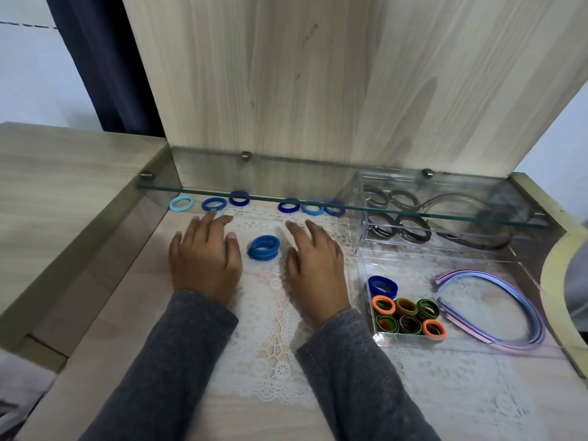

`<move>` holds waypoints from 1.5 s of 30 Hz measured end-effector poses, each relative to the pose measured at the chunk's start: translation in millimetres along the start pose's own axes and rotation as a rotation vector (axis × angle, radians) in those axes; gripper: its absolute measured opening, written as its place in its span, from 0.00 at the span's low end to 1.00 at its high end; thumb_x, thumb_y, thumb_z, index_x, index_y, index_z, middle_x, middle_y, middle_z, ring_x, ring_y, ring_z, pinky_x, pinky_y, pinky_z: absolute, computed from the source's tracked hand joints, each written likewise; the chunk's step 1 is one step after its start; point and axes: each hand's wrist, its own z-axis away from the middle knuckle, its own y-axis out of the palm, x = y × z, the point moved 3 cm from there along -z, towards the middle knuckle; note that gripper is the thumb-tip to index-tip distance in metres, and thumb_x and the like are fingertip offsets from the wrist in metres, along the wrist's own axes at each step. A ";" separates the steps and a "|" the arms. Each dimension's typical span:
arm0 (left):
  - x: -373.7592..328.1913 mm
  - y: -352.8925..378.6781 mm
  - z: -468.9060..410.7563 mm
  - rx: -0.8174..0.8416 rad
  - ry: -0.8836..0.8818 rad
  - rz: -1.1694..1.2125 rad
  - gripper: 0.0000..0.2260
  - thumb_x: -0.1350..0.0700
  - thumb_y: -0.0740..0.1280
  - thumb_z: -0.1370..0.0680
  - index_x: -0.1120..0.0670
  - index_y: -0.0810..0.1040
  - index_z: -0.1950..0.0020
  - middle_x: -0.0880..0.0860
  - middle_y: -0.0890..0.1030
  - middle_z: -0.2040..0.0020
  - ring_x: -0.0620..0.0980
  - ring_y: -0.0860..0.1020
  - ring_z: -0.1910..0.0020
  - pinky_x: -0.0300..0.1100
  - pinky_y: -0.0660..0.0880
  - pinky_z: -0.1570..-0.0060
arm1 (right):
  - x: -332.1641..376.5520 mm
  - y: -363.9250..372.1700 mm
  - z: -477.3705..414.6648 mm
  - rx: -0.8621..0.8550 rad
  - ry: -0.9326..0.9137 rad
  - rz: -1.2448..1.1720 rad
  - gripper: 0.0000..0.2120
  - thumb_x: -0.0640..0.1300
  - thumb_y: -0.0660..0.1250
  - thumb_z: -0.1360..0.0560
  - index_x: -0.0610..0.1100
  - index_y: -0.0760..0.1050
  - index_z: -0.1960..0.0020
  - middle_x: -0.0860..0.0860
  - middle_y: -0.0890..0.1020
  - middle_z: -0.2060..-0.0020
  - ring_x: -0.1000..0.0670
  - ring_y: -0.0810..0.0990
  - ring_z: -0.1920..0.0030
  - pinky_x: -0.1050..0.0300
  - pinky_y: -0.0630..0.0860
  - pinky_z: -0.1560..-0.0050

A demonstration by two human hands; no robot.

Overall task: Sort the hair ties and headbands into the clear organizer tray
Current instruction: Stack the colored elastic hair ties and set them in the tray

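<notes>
Left hand (203, 259) and right hand (313, 265) lie flat on the mat (270, 329), fingers loose, gripping nothing. The blue stack (263, 248) sits between them. A blue row (288, 205) lies beyond. To the right, the tray (413, 341) holds mixed ties (407, 315) and headbands (515, 300).

Six back-row blue ties (288, 211), four green ties (405, 313), two orange ties (376, 305)

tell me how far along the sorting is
Done: orange and green ties, a dark blue tie and headbands lie in the tray. In hand: nothing; left hand and right hand flank a blue stack. Left: that stack plus six blue ties at the back.
</notes>
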 end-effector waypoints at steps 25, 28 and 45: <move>1.4 18.1 -4.7 0.500 -0.243 -0.249 0.26 0.47 0.47 0.17 0.51 0.49 0.20 0.54 0.48 0.20 0.57 0.47 0.22 0.55 0.45 0.24 | 26.0 -2.5 2.6 0.029 -0.192 0.196 0.16 0.40 0.63 0.29 0.47 0.77 0.42 0.43 0.72 0.38 0.41 0.67 0.35 0.43 0.62 0.36; 1.1 16.1 -5.0 0.510 -0.245 -0.236 0.26 0.47 0.47 0.17 0.51 0.49 0.20 0.54 0.48 0.20 0.57 0.47 0.22 0.55 0.45 0.24 | 26.1 -6.9 4.6 0.053 -0.190 0.203 0.17 0.42 0.62 0.28 0.47 0.76 0.40 0.44 0.70 0.37 0.42 0.65 0.35 0.44 0.60 0.35; -22.0 -14.7 6.8 0.036 0.186 -0.077 0.15 0.58 0.63 0.26 0.49 0.78 0.40 0.49 0.81 0.44 0.49 0.77 0.44 0.51 0.62 0.36 | 20.0 -27.6 25.5 0.099 -0.188 0.331 0.15 0.42 0.59 0.22 0.46 0.74 0.36 0.46 0.72 0.39 0.44 0.65 0.37 0.48 0.64 0.39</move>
